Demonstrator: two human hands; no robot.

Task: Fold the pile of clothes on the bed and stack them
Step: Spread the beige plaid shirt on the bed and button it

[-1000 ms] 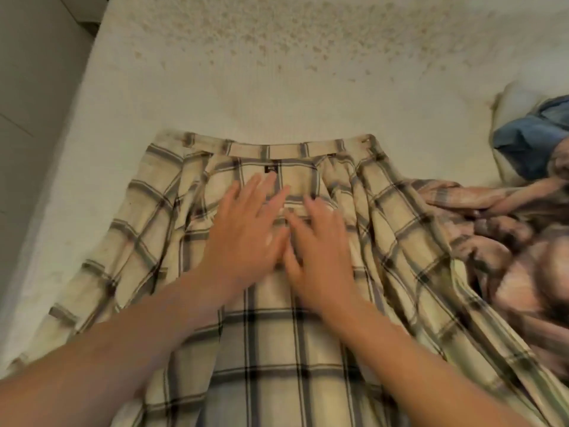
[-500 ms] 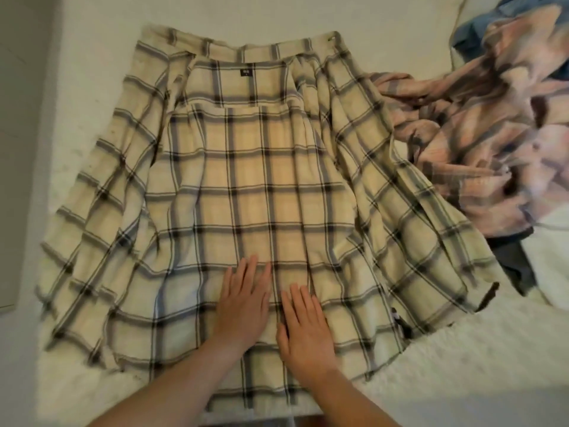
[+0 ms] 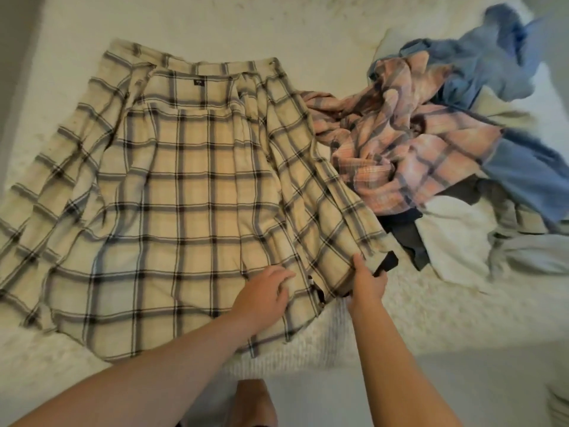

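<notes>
The cream plaid shirt (image 3: 184, 192) lay spread open and inside-up on the bed (image 3: 215, 23), collar toward the far side, with a small dark label (image 3: 198, 82) showing just below the collar. Its back panel lay mostly flat; the left portion was rumpled and reached the left edge of the view. The hem lay at the near edge of the bed.

My left hand (image 3: 261, 298) rested on the shirt near the hem, right of centre. Its fingers curled down into the cloth and appeared to gather a small fold; I could not tell how firmly they gripped. My right hand (image 3: 368, 283) was at the lower right corner of the shirt's right front panel. The thumb lay on top of the plaid edge, and the fingers were hidden under the cloth, so the hand pinched that corner. A dark piece of fabric (image 3: 388, 262) showed just beside that hand; whether it belonged to the shirt I could not tell.

The unfolded pile lay to the right of the shirt, touching its right edge: a crumpled pink plaid garment (image 3: 400, 143), blue clothing (image 3: 480, 63) behind and to its right, a dark garment (image 3: 409, 232) below it, and white cloth (image 3: 452, 238) nearer the bed's edge.
</notes>
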